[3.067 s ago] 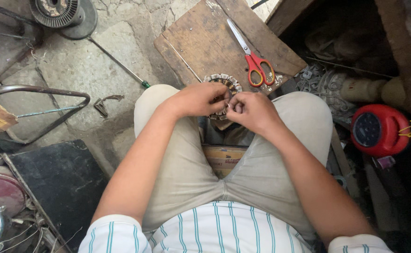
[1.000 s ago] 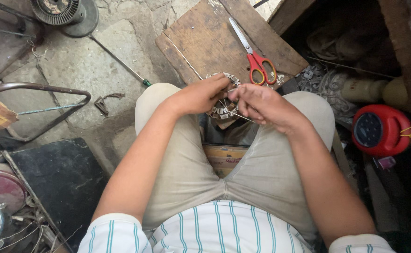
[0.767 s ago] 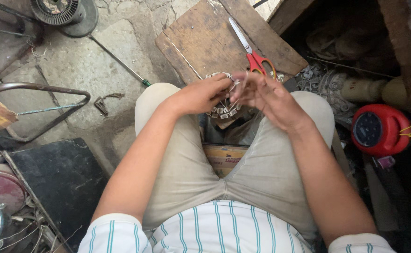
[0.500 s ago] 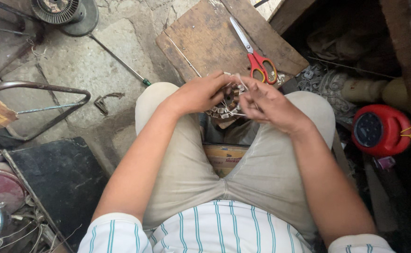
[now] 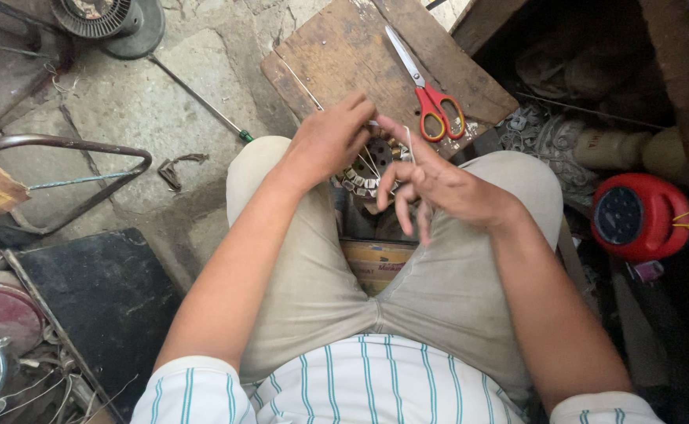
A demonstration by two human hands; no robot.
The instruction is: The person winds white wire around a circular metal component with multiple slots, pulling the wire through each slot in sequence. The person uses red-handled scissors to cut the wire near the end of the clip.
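While our left hand (image 5: 325, 145) closes its grip on the round metal motor stator (image 5: 369, 166) between our knees, our right hand (image 5: 438, 182), fingers loose, draws thin wire; we judge it heavy, rigid, windings delicate, best held by the rim.

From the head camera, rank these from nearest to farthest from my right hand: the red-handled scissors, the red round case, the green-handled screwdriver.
Measured from the right hand:
1. Red-handled scissors: just ahead on the wooden board.
2. Red round case: off to the right, on the floor.
3. Green-handled screwdriver: to the left, beyond the left hand, on the concrete.
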